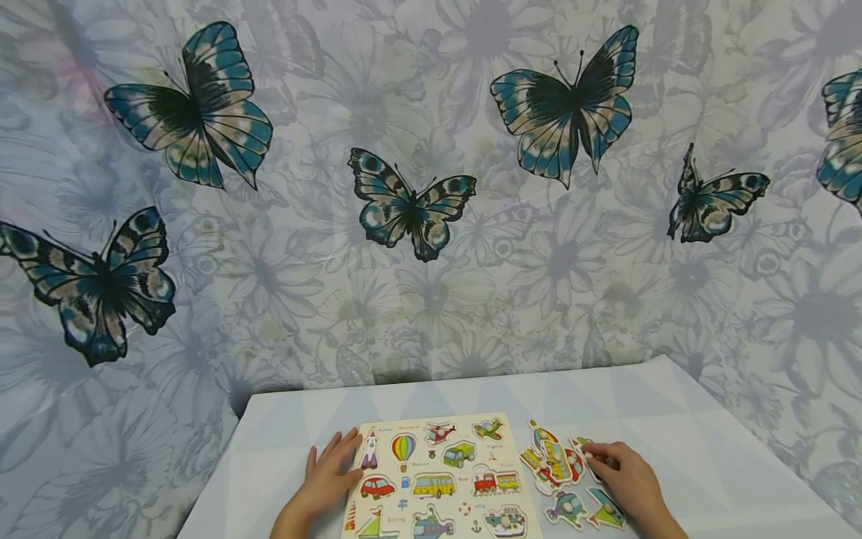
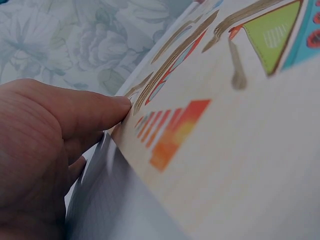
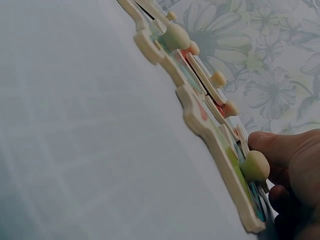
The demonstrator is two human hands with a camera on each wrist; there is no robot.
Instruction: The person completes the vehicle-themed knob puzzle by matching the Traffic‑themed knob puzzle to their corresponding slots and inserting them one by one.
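A puzzle board (image 1: 471,419) printed with vehicles lies flat on the worktop (image 1: 289,427), between the two hands and nearer the left one. The left hand (image 1: 328,473) rests against the board's left edge with its fingers straight and spread, the thumb reaching onto the rim beside the red car picture (image 1: 377,487); in the left wrist view the thumb tip touches that edge. Just to the right of the board lies a cluster of loose pieces, some overlapping, among them a yellow piece (image 1: 557,460) in the middle of the heap. The right hand (image 1: 628,473) is at the right side of this cluster, thumb and fingers curled and pinching a partly hidden piece (image 1: 581,443); its picture is mostly covered by the fingers. Just below the heap lies a submarine piece (image 1: 567,507), close to the board's right edge, and beside it a sailboat piece (image 1: 608,509) lies directly below the right hand's fingers. The right wrist view shows the pieces from the side, with pale round knobs (image 3: 256,166) standing up from them. Behind the worktop hangs a grey floral cloth (image 1: 404,322) with blue butterflies.
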